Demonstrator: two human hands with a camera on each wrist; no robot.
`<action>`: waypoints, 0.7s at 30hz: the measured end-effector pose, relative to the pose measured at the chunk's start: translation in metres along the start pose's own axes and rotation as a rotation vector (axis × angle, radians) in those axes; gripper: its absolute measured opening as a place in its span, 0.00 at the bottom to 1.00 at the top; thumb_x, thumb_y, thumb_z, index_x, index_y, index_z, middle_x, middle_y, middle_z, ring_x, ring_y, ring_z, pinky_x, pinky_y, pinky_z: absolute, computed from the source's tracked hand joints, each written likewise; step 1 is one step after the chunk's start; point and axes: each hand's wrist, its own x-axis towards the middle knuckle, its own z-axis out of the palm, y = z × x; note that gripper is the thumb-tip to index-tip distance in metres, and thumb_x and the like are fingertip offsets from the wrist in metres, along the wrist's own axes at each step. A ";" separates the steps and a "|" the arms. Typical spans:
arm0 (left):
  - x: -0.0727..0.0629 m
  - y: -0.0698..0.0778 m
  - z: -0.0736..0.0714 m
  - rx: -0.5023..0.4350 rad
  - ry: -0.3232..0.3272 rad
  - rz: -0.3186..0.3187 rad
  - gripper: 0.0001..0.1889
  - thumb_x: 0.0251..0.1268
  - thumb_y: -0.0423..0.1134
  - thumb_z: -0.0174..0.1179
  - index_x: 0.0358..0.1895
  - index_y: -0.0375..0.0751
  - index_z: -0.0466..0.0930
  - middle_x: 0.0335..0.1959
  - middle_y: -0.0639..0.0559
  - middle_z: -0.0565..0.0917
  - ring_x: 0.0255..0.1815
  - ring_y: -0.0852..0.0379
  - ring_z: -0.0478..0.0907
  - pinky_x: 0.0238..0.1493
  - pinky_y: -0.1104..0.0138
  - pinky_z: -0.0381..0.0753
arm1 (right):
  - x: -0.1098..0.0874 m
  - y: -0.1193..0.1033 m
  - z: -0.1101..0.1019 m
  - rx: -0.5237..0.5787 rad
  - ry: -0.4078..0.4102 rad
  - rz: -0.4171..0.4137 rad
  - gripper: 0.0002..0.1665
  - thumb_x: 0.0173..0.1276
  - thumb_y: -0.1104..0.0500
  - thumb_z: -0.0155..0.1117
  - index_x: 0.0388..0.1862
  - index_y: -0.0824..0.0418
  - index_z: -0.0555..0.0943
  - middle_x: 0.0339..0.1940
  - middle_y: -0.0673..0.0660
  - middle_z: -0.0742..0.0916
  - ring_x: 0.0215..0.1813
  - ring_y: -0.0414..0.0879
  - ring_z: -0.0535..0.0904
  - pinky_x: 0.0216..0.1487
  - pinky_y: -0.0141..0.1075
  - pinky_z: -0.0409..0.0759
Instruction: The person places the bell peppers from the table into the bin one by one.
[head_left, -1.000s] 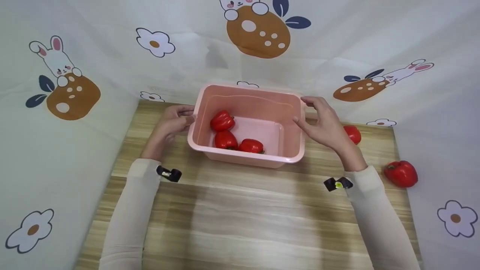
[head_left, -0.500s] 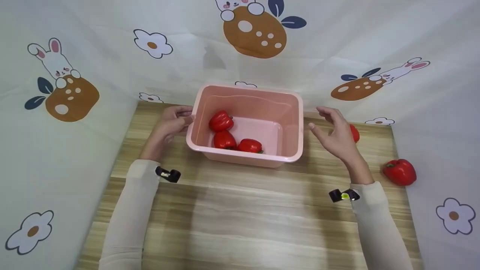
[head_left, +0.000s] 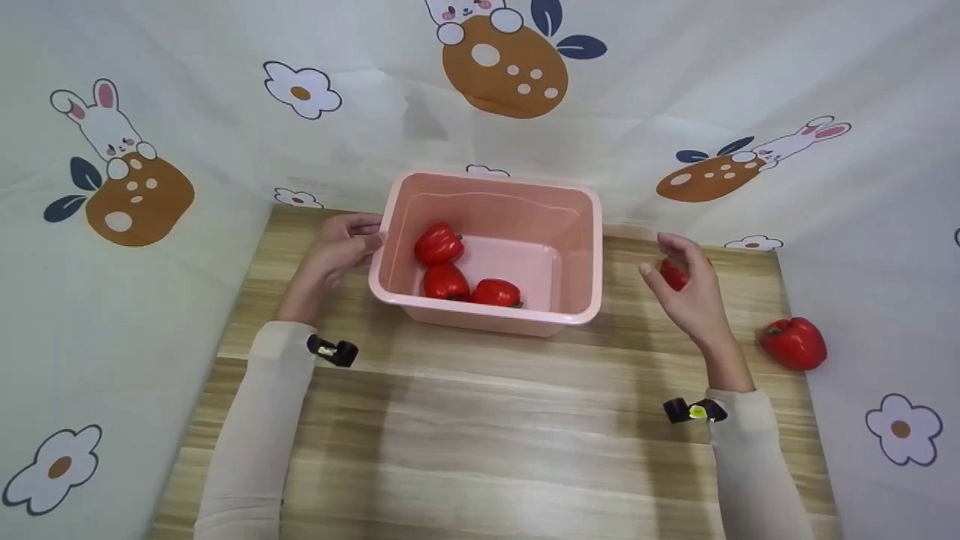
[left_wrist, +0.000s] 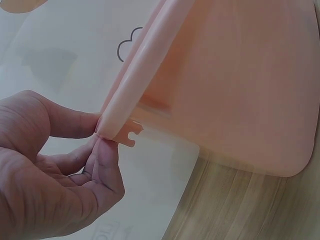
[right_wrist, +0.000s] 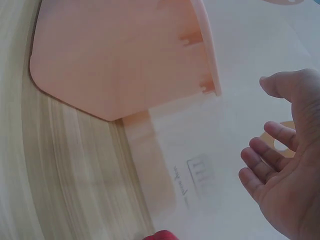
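A pink plastic basin [head_left: 576, 247] stands near the back of the wooden table, with three red bell peppers [head_left: 446, 282] lying at its left and front inside. My left hand [head_left: 336, 247] pinches the basin's left rim between thumb and fingers; the left wrist view shows the thumb and fingertips meeting at the rim [left_wrist: 131, 82]. Apart from the basin on its right side, my right hand [head_left: 688, 292] hovers with relaxed, spread fingers and holds nothing. Partly hidden behind that hand is another red bell pepper [head_left: 673, 274]; only its red edge [right_wrist: 161, 235] shows in the right wrist view.
One more red bell pepper [head_left: 793, 343] lies at the table's right edge. A pale curtain [head_left: 360, 127] printed with rabbits and flowers encloses the table at the back and sides. The wooden table [head_left: 480, 435] extends in front of the basin.
My right hand has let go of the basin's right rim and moved right and toward me, over the pepper there. My left hand keeps its pinch on the left rim.
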 end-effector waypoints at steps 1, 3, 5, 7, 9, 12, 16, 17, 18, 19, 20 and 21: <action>0.000 0.000 -0.001 0.002 0.001 0.000 0.26 0.75 0.28 0.54 0.74 0.26 0.70 0.65 0.33 0.77 0.47 0.61 0.85 0.51 0.71 0.92 | -0.001 0.001 0.000 0.010 0.005 0.005 0.35 0.73 0.58 0.72 0.74 0.66 0.72 0.74 0.62 0.79 0.77 0.56 0.75 0.85 0.56 0.69; -0.001 -0.001 -0.001 0.003 0.002 -0.005 0.27 0.75 0.28 0.54 0.75 0.26 0.69 0.65 0.34 0.76 0.46 0.61 0.85 0.52 0.70 0.92 | -0.003 0.003 -0.001 0.026 0.017 0.016 0.35 0.73 0.58 0.72 0.74 0.66 0.72 0.74 0.61 0.80 0.77 0.54 0.75 0.84 0.56 0.70; 0.000 0.000 -0.001 -0.003 0.006 -0.012 0.27 0.75 0.28 0.54 0.75 0.26 0.69 0.64 0.36 0.77 0.46 0.62 0.84 0.52 0.71 0.92 | -0.006 0.005 -0.001 0.034 0.029 0.029 0.35 0.73 0.58 0.72 0.75 0.65 0.72 0.74 0.59 0.80 0.76 0.50 0.75 0.84 0.51 0.71; 0.000 0.000 0.000 -0.008 0.011 -0.018 0.27 0.75 0.27 0.54 0.75 0.26 0.69 0.62 0.38 0.77 0.45 0.62 0.84 0.50 0.72 0.92 | -0.008 0.007 -0.002 0.049 0.042 0.039 0.35 0.73 0.59 0.72 0.75 0.65 0.72 0.74 0.57 0.80 0.74 0.45 0.75 0.83 0.44 0.73; 0.000 0.000 0.001 -0.011 0.014 -0.023 0.27 0.75 0.27 0.54 0.75 0.27 0.69 0.62 0.38 0.77 0.46 0.62 0.84 0.49 0.73 0.92 | -0.011 0.011 -0.002 0.061 0.056 0.049 0.34 0.74 0.59 0.71 0.75 0.65 0.72 0.73 0.56 0.79 0.73 0.42 0.74 0.80 0.35 0.73; 0.000 0.001 0.001 -0.015 0.010 -0.016 0.26 0.75 0.27 0.54 0.75 0.26 0.69 0.63 0.36 0.77 0.45 0.63 0.85 0.49 0.73 0.92 | -0.015 0.017 -0.003 0.102 0.082 0.047 0.34 0.74 0.62 0.70 0.75 0.67 0.72 0.71 0.55 0.79 0.72 0.40 0.75 0.75 0.25 0.73; -0.001 0.001 0.001 -0.013 0.003 -0.010 0.26 0.75 0.28 0.54 0.74 0.27 0.70 0.64 0.35 0.77 0.45 0.62 0.86 0.49 0.71 0.93 | -0.022 0.026 -0.004 0.147 0.142 0.045 0.33 0.72 0.65 0.71 0.73 0.68 0.73 0.66 0.50 0.80 0.69 0.37 0.77 0.74 0.23 0.74; -0.001 0.000 0.000 -0.013 0.001 -0.011 0.26 0.75 0.29 0.53 0.74 0.27 0.70 0.63 0.35 0.77 0.45 0.62 0.86 0.49 0.71 0.93 | -0.024 0.028 -0.004 0.162 0.159 0.045 0.32 0.72 0.66 0.71 0.73 0.68 0.74 0.64 0.48 0.81 0.68 0.38 0.78 0.74 0.24 0.74; -0.001 0.000 0.000 -0.013 0.000 -0.011 0.26 0.75 0.29 0.53 0.74 0.27 0.70 0.63 0.35 0.77 0.46 0.62 0.86 0.50 0.71 0.93 | -0.026 0.030 -0.005 0.170 0.174 0.049 0.32 0.71 0.66 0.71 0.72 0.68 0.74 0.64 0.46 0.81 0.68 0.37 0.78 0.75 0.25 0.75; -0.001 0.000 0.000 -0.017 -0.001 -0.010 0.26 0.76 0.29 0.53 0.75 0.27 0.70 0.63 0.35 0.77 0.46 0.62 0.86 0.50 0.71 0.93 | -0.028 0.033 -0.005 0.176 0.186 0.056 0.32 0.71 0.66 0.71 0.72 0.68 0.74 0.63 0.44 0.81 0.69 0.38 0.78 0.76 0.24 0.74; -0.001 0.000 0.000 -0.021 -0.002 -0.011 0.26 0.76 0.29 0.53 0.75 0.27 0.70 0.63 0.35 0.77 0.46 0.62 0.86 0.51 0.71 0.92 | -0.030 0.035 -0.006 0.185 0.196 0.059 0.32 0.71 0.67 0.71 0.72 0.68 0.74 0.63 0.43 0.81 0.69 0.39 0.78 0.76 0.25 0.74; 0.000 0.000 0.000 -0.027 -0.003 -0.011 0.26 0.76 0.28 0.53 0.75 0.27 0.70 0.63 0.35 0.77 0.46 0.62 0.86 0.52 0.70 0.92 | -0.032 0.037 -0.007 0.193 0.207 0.061 0.31 0.72 0.67 0.71 0.72 0.68 0.74 0.63 0.42 0.81 0.70 0.41 0.78 0.77 0.25 0.73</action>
